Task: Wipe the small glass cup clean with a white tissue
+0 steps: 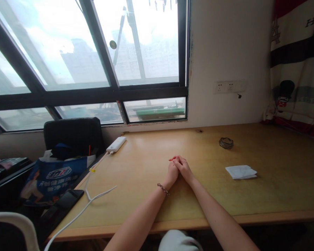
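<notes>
My left hand and my right hand are clasped together on the wooden table, near its middle. The fingers of each wrap round the other, and no other object shows between them. Around my left wrist is a beaded bracelet. A folded white tissue lies to the right of my hands, apart from them. Farther back on that side sits a small dark round dish, which looks like a glass ashtray.
A white power bank sits at the table's back left, with a white cable running along the left edge. Beside that edge are a black phone-like slab, a blue bag and a black chair. Wall sockets are behind.
</notes>
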A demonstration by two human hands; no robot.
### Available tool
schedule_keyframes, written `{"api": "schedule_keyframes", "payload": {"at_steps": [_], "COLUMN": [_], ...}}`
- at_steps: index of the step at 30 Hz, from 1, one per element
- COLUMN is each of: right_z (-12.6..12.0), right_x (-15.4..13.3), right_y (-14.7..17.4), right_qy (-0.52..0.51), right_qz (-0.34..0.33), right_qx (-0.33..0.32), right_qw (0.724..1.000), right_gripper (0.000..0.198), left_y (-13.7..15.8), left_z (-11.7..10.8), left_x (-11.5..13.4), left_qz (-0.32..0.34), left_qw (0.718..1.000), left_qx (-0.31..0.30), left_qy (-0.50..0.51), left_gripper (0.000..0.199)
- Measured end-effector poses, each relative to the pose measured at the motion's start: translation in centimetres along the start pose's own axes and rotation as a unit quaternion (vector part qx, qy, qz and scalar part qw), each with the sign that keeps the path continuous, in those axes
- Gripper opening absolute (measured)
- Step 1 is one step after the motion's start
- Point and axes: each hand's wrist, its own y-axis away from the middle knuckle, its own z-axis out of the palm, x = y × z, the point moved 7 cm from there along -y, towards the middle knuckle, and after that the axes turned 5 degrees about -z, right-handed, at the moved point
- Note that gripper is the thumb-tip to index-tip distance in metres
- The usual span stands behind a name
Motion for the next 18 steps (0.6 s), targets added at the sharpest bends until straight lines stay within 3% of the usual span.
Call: {"api": "schedule_keyframes", "payload": {"at_steps": [3,10,18], "right_z": [0.11,0.04,-0.03], "right_x": [-0.07,-0.13,-0.21], "right_y": [0.0,0.08,0.01], "right_qy": [0.008,-0.018,-0.025], "right_qz": [-0.002,0.011,0.013], "right_qx": [-0.007,-0.009,-0.002], "right_qw": [1.0,1.0,1.0], "right_gripper": [0.019,0.019,0.017], "left_y": [0.05,-0.22,0.02], "left_z": [-0.06,-0.26,-0.42], "left_x": [0.28,-0.68,0.02], "left_qz": [0.016,-0.029,-0.002], "left_qw": [1.0,0.999,0.998], "left_qx": [-0.006,0.02,0.036], "left_qy": [0.004,-0.005,-0.046], "left_gripper": [0.04,0.035,0.039]}}
